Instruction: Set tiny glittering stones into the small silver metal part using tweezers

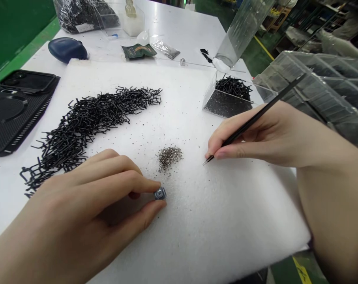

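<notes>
Between the thumb and index finger of my left hand [96, 205] is a small grey block-shaped part [160, 193], its face turned up. My right hand [250, 138] grips black tweezers [252, 118] like a pen, with the fine tips pointing down close to the white foam sheet [226, 221]. Nothing visible sits between the tips. Between my hands, a little farther off, lies a small heap of tiny metallic pieces [169, 157], with stray ones scattered round it. A long curved pile of bent black pins [98, 114] lies beyond my left hand.
Behind my right hand stands a clear box of black pins [229, 96]; a compartmented clear case [321, 83] is at right. A tall clear tube [240, 35], green packet [139, 51], blue rounded object [68, 49], black phone case [19, 106] and filled plastic bag [84, 15] surround the foam.
</notes>
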Motion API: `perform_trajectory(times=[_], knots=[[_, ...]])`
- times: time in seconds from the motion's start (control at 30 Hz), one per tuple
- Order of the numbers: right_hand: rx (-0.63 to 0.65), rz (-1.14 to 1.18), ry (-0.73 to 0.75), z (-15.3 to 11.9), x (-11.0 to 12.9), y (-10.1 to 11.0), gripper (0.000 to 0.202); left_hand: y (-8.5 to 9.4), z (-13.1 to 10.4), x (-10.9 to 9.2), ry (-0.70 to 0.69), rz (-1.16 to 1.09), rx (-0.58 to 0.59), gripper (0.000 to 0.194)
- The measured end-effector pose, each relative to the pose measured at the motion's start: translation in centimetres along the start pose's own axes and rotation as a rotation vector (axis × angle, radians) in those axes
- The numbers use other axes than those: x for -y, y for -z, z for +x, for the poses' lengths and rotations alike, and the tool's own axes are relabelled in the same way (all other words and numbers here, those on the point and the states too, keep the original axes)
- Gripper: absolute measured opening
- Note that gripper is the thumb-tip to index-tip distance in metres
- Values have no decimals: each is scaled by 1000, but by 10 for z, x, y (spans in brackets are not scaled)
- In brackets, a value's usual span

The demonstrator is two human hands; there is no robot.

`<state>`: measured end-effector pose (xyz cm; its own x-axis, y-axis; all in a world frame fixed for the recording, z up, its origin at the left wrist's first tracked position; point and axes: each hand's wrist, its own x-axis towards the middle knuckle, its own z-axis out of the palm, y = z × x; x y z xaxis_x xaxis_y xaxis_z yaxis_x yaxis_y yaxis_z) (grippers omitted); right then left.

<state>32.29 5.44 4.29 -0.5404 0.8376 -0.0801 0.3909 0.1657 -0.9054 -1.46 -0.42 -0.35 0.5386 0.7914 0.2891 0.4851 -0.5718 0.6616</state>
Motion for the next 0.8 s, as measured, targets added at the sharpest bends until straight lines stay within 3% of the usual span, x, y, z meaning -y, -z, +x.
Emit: perform_trajectory(times=[0.13, 0.27, 0.47, 0.63, 0.8], knots=[[-53, 16, 39, -1, -1, -3, 7, -2, 1, -2, -6, 31, 13, 19], [-128, 173, 170, 2, 1, -29, 4, -4, 1, -2, -53, 14, -19, 12], [6, 224, 233, 11, 7, -67, 5, -4, 2, -4, -63, 1, 8, 13], [8, 188, 248, 11, 3, -68, 4, -5, 7, -7, -72, -6, -17, 21], [22, 190, 269, 10, 1, -69, 3, -4, 10, -10, -42, 20, 59, 20]])
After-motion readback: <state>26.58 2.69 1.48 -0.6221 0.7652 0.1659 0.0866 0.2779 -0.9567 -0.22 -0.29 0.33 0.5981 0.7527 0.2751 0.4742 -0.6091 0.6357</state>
